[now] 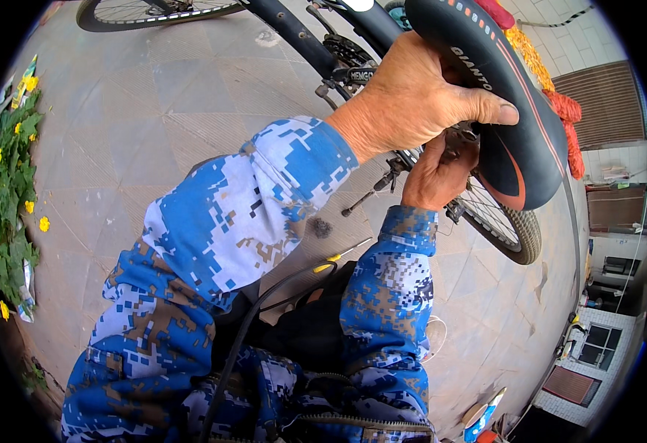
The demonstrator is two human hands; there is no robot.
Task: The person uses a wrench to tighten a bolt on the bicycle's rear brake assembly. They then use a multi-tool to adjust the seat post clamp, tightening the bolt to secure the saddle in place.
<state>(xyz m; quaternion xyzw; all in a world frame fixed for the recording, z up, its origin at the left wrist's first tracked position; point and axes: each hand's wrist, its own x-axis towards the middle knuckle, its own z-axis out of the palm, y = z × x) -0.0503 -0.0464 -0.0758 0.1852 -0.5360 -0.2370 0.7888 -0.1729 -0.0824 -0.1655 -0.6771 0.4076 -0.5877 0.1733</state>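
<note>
A black bicycle saddle point(512, 103) with orange and white trim is tilted at the upper right, on a dark bicycle frame point(294, 37). My left hand point(412, 96) grips its near side, thumb pressed along the edge and the other fingers hidden behind it. Just below, my right hand point(439, 176) is closed under the saddle, close to the metal clamp parts point(462, 134). What its fingers hold there is hidden. Beneath the hands are a pedal crank point(364, 199) and one spoked wheel point(504, 232).
A screwdriver with a yellow handle point(327, 263) lies on the paved ground near my legs. A black cable point(242, 336) curves up beside me. Leafy plants with yellow flowers point(6, 170) line the left. Red and yellow bundles point(563, 107) sit past the saddle, before a tiled wall.
</note>
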